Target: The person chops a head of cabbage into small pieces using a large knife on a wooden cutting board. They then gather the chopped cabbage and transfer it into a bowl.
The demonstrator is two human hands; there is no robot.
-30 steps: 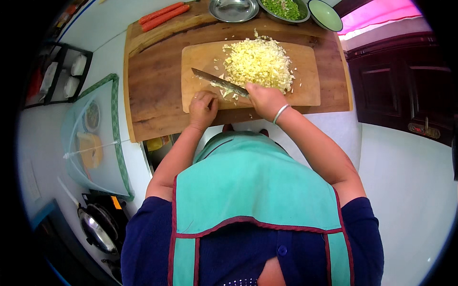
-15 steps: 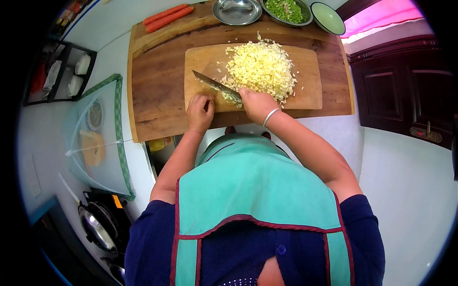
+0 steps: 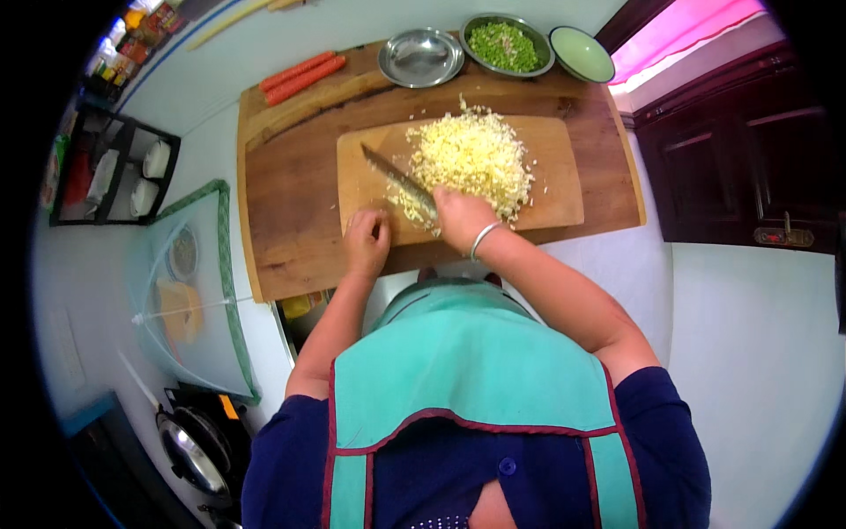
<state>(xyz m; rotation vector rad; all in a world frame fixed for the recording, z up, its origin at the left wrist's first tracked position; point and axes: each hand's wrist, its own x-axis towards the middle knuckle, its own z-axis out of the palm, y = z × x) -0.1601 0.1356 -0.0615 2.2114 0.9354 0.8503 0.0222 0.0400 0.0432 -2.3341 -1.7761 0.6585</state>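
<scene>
My right hand [image 3: 464,219] grips the handle of a kitchen knife [image 3: 392,173], its dark blade angled to the far left with pale bits stuck along it. The blade lies low over the wooden cutting board [image 3: 557,189], at the left side of a big heap of finely chopped pale yellow vegetable [image 3: 471,159]. My left hand [image 3: 366,242] rests at the board's near left corner with its fingers curled in toward the thumb; whether anything is between them is hidden. A few bits lie scattered around the heap.
Behind the board on the wooden table [image 3: 286,194] are two carrots [image 3: 304,79], a steel dish [image 3: 421,60], a steel bowl of chopped greens [image 3: 507,46] and a pale green bowl [image 3: 582,55]. A mesh food cover [image 3: 198,309] stands to the left, and a dark door [image 3: 740,159] to the right.
The whole view has shifted, so the table sits lower in the picture. The knife has turned slightly steeper beside the heap. My left hand stays at the board's corner.
</scene>
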